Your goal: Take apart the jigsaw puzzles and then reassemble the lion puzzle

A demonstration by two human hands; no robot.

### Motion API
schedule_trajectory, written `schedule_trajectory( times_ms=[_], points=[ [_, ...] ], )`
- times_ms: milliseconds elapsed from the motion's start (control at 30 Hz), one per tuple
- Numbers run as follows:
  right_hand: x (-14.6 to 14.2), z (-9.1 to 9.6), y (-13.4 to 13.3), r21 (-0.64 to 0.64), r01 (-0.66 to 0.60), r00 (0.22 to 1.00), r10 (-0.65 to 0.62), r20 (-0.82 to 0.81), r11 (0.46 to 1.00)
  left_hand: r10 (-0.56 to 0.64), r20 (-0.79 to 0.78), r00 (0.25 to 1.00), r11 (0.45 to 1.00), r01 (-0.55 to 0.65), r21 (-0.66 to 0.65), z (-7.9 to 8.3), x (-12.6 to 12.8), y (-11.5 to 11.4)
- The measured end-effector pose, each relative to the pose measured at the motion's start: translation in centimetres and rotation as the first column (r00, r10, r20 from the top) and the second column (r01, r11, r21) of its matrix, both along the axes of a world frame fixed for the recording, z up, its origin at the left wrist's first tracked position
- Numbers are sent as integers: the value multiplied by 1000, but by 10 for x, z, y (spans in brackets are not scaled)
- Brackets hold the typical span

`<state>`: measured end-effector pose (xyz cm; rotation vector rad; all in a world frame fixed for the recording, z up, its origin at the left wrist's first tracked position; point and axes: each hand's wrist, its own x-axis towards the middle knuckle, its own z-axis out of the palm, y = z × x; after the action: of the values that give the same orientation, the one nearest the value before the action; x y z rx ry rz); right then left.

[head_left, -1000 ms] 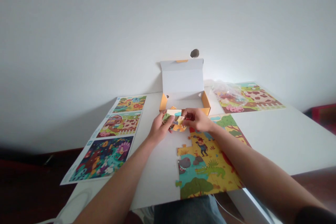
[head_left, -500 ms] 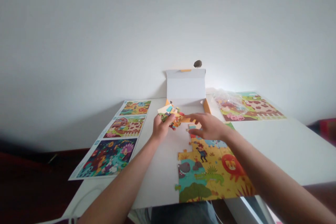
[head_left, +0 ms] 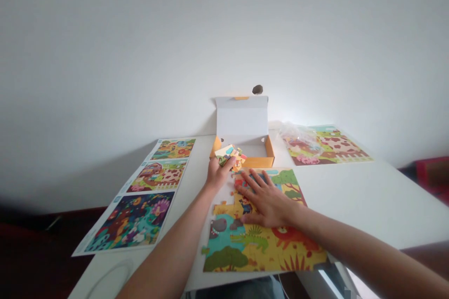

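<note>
My left hand [head_left: 219, 174] is closed around several loose jigsaw pieces [head_left: 232, 156], held just in front of the open box. A partly assembled jigsaw puzzle [head_left: 245, 250] lies near the table's front edge, showing a lion, a crocodile, a hippo and trees; its left side is uneven, with gaps along the upper left. Flat on its upper middle rests my right hand [head_left: 268, 201], fingers spread and holding nothing. The palm and forearm cover part of the picture beneath.
An orange box [head_left: 259, 162] with a white inside stands open against the wall. Left lies a sheet with three pictures [head_left: 164, 187]. A finished-looking farm puzzle [head_left: 336, 145] sits at the back right, partly under a clear plastic bag [head_left: 301, 138].
My right hand has come away from the pieces in my left hand and down onto the puzzle, fingers now spread. The view has shifted slightly, so the table's things appear farther left.
</note>
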<state>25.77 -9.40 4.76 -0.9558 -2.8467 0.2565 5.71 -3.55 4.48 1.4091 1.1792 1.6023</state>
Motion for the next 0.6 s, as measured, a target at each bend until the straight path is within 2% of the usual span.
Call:
schedule_trajectory(
  times_ms=[133,233,333,433,600],
  points=[
    [-23,1,-1,-4,-40,999,40,-20,999,34,51,998,999,-33,-11,-2,-17,4],
    [-34,9,7,11,-51,997,51,-58,999,73,95,993,997,-74,1,-4,-26,8],
    [-42,18,22,22,52,994,-49,-97,998,170,129,977,983,-178,53,-5,-29,9],
    [-50,21,31,49,183,982,-180,-65,982,274,125,954,956,-285,74,-5,-28,7],
    [-58,17,36,39,237,971,-238,1,971,346,86,934,930,-353,98,-3,-24,4]
  ],
)
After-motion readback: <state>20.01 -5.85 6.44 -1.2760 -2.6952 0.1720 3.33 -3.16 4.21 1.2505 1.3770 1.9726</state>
